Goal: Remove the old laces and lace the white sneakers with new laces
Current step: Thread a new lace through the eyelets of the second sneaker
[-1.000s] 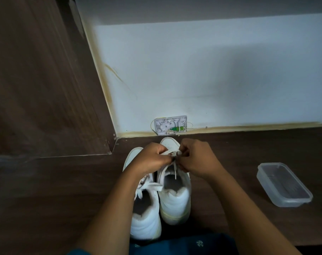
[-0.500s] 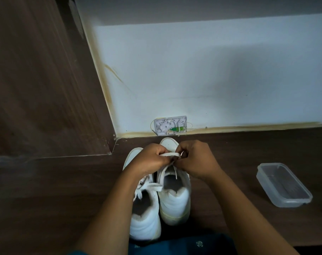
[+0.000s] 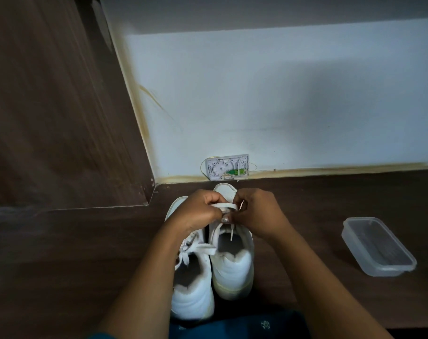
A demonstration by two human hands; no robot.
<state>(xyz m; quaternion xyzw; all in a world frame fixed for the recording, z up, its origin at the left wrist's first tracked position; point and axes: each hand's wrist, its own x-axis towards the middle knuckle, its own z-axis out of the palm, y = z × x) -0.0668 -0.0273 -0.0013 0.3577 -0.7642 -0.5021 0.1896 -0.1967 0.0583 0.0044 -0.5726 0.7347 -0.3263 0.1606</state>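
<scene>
Floor [image 3: 311, 211] lies open between sneakers [image 3: 230, 270] and plastic container [image 3: 377, 248]; wall [image 3: 281, 106] stands just beyond.

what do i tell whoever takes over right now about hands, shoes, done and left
Left hand: pinches the white lace over the right sneaker.
Right hand: pinches the same lace; one end hangs into the shoe's opening.
Left sneaker: close beside it, with a loose lace across its top.
Clear container: off to the right, apart.
Done: cannot tell whether these laces are old or new.
Left: finish this shoe, then probably the other.
</scene>
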